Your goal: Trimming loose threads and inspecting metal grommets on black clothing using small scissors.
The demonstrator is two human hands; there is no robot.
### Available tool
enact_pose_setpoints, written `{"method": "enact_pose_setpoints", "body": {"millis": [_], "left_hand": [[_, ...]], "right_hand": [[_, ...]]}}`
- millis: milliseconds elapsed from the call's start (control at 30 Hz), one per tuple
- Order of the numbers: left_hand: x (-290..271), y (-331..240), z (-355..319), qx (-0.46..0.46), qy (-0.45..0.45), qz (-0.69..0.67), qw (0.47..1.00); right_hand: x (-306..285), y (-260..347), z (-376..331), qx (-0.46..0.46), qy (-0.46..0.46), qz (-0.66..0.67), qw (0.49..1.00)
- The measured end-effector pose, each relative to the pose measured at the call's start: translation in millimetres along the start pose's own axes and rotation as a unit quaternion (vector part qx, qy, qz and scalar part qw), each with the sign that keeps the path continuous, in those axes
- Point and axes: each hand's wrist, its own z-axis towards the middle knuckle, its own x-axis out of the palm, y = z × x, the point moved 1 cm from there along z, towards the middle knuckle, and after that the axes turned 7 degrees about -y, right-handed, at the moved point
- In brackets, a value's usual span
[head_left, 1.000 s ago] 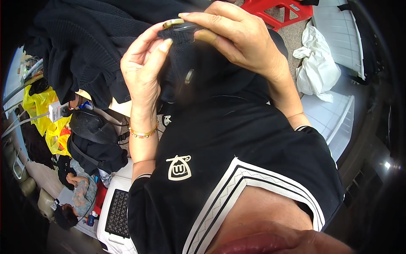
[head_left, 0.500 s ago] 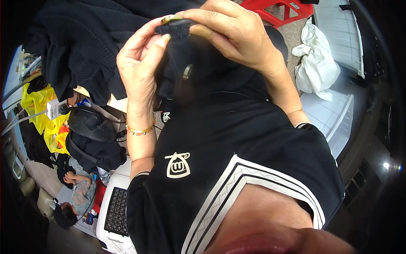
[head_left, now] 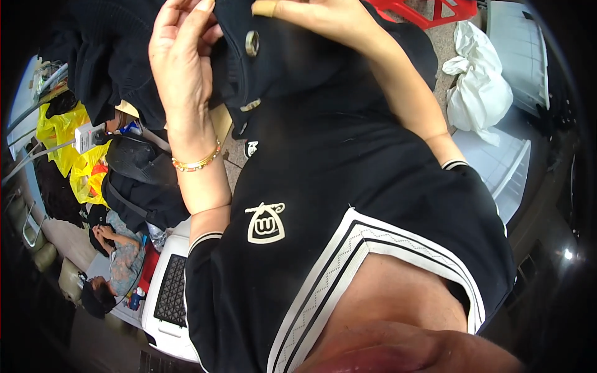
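Observation:
A black knit garment (head_left: 232, 59) is spread over my lap and up to the top edge of the head view. Along its front band sit two pale, shiny buttons, an upper button (head_left: 252, 43) and a lower button (head_left: 250, 105). My left hand (head_left: 181, 71) pinches the band's left side near the top edge, thumb and fingers bent together. From the right, my right hand (head_left: 329, 23) reaches to the same band, its thumb in a tan cover lying against the cloth. The other right fingertips are cut off by the frame.
To the left are yellow plastic bags (head_left: 62, 133), a white power plug (head_left: 89, 138) with cables, and a black bag (head_left: 140, 193). A person (head_left: 115, 267) sits at lower left, near a white machine or case (head_left: 168, 295). A red stool (head_left: 429, 12) and white sack (head_left: 476, 87) stand right.
Both hands have moved up toward the top edge, the left one also leftward. The garment's band has been drawn upward, and a second button now shows lower down.

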Motion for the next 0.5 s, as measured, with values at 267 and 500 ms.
{"method": "enact_pose_setpoints", "body": {"millis": [267, 500], "left_hand": [[3, -4, -62, 0.055, 0.016, 0.145, 0.988], [-8, -9, -45, 0.024, 0.027, 0.058, 0.998]], "right_hand": [[-2, -26, 11, 0.045, -0.002, 0.084, 0.995], [-7, 19, -3, -0.25, -0.06, -0.085, 0.963]]}}
